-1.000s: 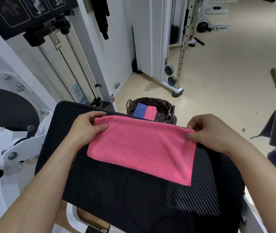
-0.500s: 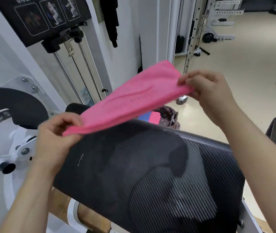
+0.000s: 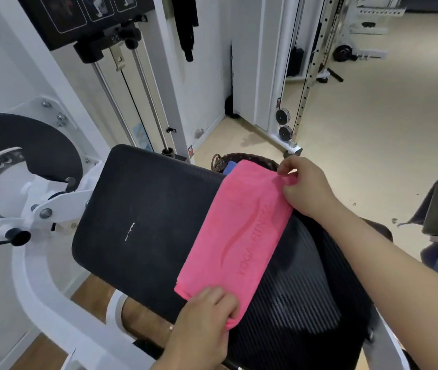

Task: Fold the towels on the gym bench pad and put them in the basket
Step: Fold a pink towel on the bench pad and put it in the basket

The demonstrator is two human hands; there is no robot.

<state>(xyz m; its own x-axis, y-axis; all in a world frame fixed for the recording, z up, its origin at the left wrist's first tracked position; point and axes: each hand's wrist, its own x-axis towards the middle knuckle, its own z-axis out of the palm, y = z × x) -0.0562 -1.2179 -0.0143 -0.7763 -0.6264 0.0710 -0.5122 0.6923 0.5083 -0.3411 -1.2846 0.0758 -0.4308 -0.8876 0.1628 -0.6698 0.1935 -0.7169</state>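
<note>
Fingers of left hand (image 3: 207, 308) and right hand (image 3: 306, 188) pinched ends of a part-folded towel (image 3: 242, 236) on the pad (image 3: 143, 209), not yet in the basket (image 3: 250, 157).

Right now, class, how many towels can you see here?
2. A pink towel lies on the bench pad, held by the left hand and right hand; a blue towel peeks from the basket. More may be hidden there; the blue cloth at right is unclear.
</note>
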